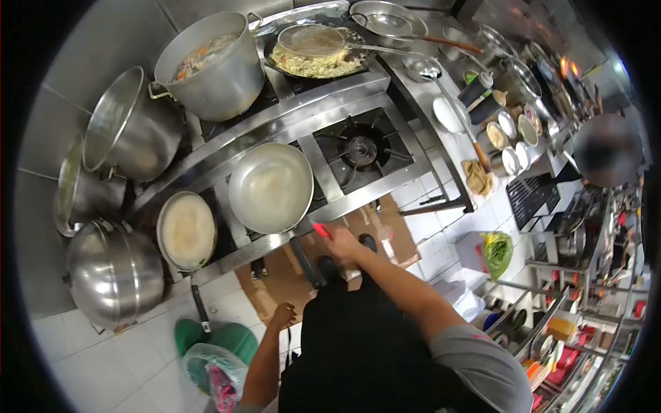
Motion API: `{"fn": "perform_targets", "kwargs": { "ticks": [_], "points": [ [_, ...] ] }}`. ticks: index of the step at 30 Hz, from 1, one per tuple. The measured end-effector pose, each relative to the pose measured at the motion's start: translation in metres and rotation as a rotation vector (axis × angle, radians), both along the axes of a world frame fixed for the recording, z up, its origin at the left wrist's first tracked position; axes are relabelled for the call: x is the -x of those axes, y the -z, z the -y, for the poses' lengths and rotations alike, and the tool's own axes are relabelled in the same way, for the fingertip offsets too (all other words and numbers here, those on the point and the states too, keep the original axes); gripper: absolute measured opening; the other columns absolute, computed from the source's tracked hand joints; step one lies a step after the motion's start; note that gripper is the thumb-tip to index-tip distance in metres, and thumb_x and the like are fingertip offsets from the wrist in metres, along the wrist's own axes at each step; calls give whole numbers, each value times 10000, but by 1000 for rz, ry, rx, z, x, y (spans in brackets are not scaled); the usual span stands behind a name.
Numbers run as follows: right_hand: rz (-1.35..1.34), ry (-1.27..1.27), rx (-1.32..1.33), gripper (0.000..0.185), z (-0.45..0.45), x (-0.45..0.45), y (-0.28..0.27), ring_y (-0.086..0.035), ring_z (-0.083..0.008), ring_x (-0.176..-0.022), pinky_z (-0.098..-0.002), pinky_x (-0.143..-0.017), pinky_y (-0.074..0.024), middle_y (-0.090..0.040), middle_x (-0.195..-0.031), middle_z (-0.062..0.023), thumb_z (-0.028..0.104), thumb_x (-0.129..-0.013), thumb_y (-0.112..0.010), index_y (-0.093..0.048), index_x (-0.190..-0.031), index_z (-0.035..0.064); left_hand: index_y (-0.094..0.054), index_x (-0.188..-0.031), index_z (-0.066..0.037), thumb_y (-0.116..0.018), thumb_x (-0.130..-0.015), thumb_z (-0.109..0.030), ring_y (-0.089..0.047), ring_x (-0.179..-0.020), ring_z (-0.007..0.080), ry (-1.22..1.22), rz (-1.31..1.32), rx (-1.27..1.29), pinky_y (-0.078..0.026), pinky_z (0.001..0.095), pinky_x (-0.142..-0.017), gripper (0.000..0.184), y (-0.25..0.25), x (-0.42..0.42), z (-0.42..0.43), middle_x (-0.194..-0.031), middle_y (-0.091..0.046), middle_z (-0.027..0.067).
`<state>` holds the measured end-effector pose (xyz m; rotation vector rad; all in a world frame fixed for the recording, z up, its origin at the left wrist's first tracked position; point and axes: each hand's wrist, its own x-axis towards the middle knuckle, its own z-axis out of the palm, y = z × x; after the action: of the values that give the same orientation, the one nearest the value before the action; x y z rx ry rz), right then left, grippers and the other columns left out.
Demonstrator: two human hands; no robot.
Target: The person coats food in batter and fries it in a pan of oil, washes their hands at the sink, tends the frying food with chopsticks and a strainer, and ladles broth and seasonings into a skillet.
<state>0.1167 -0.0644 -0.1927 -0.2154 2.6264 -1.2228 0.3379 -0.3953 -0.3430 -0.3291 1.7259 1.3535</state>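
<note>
My right hand (342, 246) is closed around a small red lighter (321, 230), in front of the stove's front edge. Just left of it, a wide frying pan (272, 187) sits on a front burner, its dark handle (305, 261) pointing toward me. My left hand (283, 316) hangs low beside my black apron (351, 344), its fingers slightly apart and nothing visible in it. A smaller pan (186, 233) with a pale inside rests at the stove's left end. To the right of the wide pan, a bare burner (361, 150) shows no visible flame.
A tall pot (213, 72) of vegetables and liquid stands at the back. Beside it, a strainer (312, 41) lies over a pan of yellowish food (317, 65). Large metal pots (116, 275) crowd the left. A side counter (441, 89) holds ladles and containers. Another person (606, 151) stands at right.
</note>
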Motion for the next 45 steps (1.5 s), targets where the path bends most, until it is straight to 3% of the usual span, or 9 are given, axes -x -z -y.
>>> {"fn": "perform_targets", "kwargs": {
  "ticks": [7, 14, 16, 21, 23, 27, 29, 33, 45],
  "points": [
    [163, 96, 59, 322, 23, 18, -2, -587, -460, -912, -515, -820, -466, -627, -901, -277, 265, -856, -536, -606, -967, -29, -509, -1087, -68, -456, -926, -165, -627, -640, 239, -312, 327, 132, -538, 406, -540, 195, -82, -54, 36, -842, -629, 149],
    [236, 222, 74, 402, 36, 20, 12, -594, -446, -920, -500, -820, -479, -623, -925, -289, 348, -883, -482, -615, -973, -21, -520, -1077, -71, -473, -922, -140, -644, -671, 242, 147, 14, 347, -543, 405, -557, 175, -119, -21, 35, -829, -641, 149],
    [137, 144, 101, 403, 38, 19, 29, -604, -431, -923, -492, -808, -490, -622, -966, -282, 343, -915, -439, -611, -1000, -11, -522, -1071, -64, -508, -925, -169, -648, -685, 243, -233, 213, -59, -546, 406, -562, 181, -91, -17, 55, -844, -640, 149],
    [292, 86, 72, 469, 45, 29, -3, -605, -415, -943, -479, -808, -489, -632, -976, -251, 406, -939, -397, -602, -1061, 2, -521, -1057, -52, -510, -948, -280, -650, -715, 247, 254, -214, 190, -557, 415, -611, 253, -153, 39, 17, -871, -638, 143],
    [397, 152, 147, 531, 43, 35, -4, -596, -415, -969, -470, -836, -475, -641, -958, -243, 486, -935, -404, -609, -1053, 11, -520, -1059, -39, -441, -968, -393, -649, -771, 258, -566, 275, -99, -558, 415, -678, 373, -171, 61, -2, -885, -636, 138],
    [501, 119, 374, 611, 55, 49, 28, -630, -434, -840, -490, -758, -498, -638, -975, -268, 553, -922, -389, -616, -1046, 0, -522, -1061, -5, -408, -950, -524, -638, -832, 265, -530, 76, -1, -537, 424, -754, 543, -227, 110, -71, -907, -633, 137],
    [441, 54, 141, 388, 52, 63, 31, -631, -406, -857, -474, -707, -515, -640, -896, -246, 276, -933, -445, -521, -1204, 10, -545, -1025, -11, -445, -958, -458, -639, -770, 228, -555, 42, 109, -545, 374, -676, 464, -245, 127, -96, -851, -637, 127],
    [403, -238, 105, 520, -57, 48, -10, -615, -436, -885, -506, -735, -484, -640, -920, -259, 426, -893, -498, -477, -1188, -1, -580, -973, -4, -514, -943, -268, -614, -636, 150, -325, -410, 485, -495, 259, -494, 274, -267, 127, -131, -772, -627, 98],
    [-153, 407, -100, 352, -413, -17, -101, -601, -388, -797, -463, -681, -496, -604, -887, -197, 202, -824, -621, -497, -1113, 43, -536, -1100, 35, -463, -987, -229, -641, -835, 205, -88, -457, -244, -538, 307, -693, 297, -325, 288, -490, -983, -635, 164]
  ]
}}
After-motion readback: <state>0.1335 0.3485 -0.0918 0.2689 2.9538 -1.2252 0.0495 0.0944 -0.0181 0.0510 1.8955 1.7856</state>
